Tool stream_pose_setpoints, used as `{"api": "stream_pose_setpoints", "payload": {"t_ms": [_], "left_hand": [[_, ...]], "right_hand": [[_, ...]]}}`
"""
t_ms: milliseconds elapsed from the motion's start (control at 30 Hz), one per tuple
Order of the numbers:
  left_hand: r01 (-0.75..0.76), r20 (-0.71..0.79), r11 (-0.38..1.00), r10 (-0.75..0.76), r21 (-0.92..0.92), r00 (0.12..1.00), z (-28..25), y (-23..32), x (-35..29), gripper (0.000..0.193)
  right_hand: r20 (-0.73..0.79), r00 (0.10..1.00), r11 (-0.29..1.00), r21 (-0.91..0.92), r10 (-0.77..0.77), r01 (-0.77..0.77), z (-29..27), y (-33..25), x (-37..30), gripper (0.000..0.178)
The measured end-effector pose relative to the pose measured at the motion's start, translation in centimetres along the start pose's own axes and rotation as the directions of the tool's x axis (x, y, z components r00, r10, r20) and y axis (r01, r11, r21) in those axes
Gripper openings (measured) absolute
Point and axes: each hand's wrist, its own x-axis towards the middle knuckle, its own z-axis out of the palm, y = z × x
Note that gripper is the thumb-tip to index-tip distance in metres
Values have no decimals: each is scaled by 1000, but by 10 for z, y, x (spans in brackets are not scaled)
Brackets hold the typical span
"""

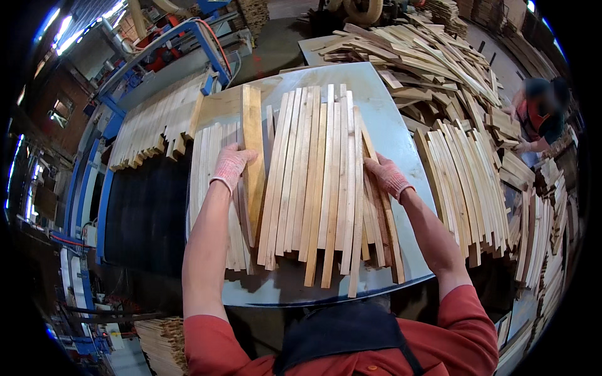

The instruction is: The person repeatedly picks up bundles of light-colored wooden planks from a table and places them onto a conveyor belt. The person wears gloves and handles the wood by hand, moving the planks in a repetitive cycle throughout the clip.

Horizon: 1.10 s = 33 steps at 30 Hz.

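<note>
My left hand (233,164), in a pinkish work glove, is closed at the left side of a broad yellowish wooden board (252,135), thumb over its face. To the right of that board lies a row of long pale wooden strips (313,175), side by side with uneven ends. At the row's right edge my right hand (389,177), gloved alike, grips an outer, slanted wooden strip (384,216). The fingers of both hands are partly hidden by the wood. Left of the board, more pale strips (210,163) lie lower on the light grey tabletop (401,141).
A blue-framed machine (106,182) with a dark belt (147,216) stands at left, wooden strips (153,122) across its far part. Strips lie in a stack (461,182) at right, below a loose heap of wood (426,56). Another person (542,113) works at the far right.
</note>
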Motion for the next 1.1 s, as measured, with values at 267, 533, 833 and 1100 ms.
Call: {"api": "stream_pose_setpoints", "payload": {"t_ms": [267, 533, 833, 1100], "left_hand": [[-10, 77, 993, 19, -118, 997, -22, 3, 0, 37], [-101, 149, 959, 144, -264, 978, -54, 23, -71, 39], [-161, 219, 855, 302, -493, 928, -42, 22, -165, 54], [-195, 293, 867, 355, -459, 888, -23, -5, -228, 57]], "right_hand": [[23, 999, 994, 104, -41, 38, -1, -6, -7, 68], [-79, 996, 997, 72, 43, -37, -21, -11, -51, 56], [-401, 913, 815, -505, 71, -285, -46, -18, -108, 63], [-361, 924, 792, -598, -128, -124, -20, -28, -157, 54]]}}
